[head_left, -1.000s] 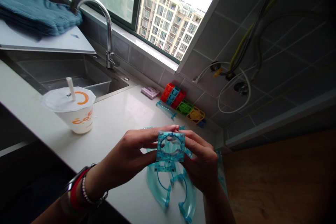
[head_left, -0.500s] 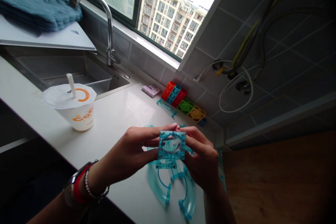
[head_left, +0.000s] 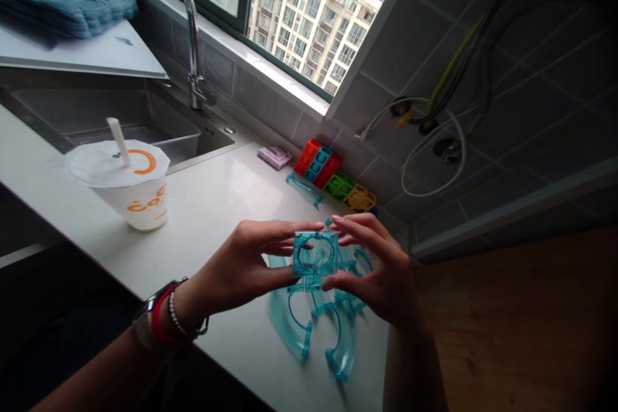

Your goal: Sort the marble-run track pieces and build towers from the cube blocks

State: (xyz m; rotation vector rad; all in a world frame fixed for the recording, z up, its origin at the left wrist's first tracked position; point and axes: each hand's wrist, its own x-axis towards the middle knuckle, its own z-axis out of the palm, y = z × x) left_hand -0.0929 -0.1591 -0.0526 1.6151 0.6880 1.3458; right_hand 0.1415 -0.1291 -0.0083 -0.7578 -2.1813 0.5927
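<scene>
A translucent blue marble-run block (head_left: 316, 256) with a round opening faces me, held up over the counter. My left hand (head_left: 258, 254) grips it from the left, fingers along the top and thumb underneath. On the other side, my right hand (head_left: 379, 264) has its thumb at the block's lower right corner and its fingertips by the upper right edge, with a gap between palm and block. Below lie curved blue track pieces (head_left: 288, 328), partly hidden by the hands. A further blue track piece (head_left: 304, 189) lies farther back.
Coloured toy blocks (head_left: 321, 164) line the tiled wall beside a small purple packet (head_left: 275, 157). A lidded drink cup (head_left: 123, 183) with a straw stands at left, near the sink (head_left: 168, 141) and tap (head_left: 193, 32). Cables (head_left: 434, 109) hang on the right wall.
My right hand has loosened and shifted slightly right, its fingers and thumb now farther apart around the block's edge. The left hand keeps its grip. The view has shifted slightly.
</scene>
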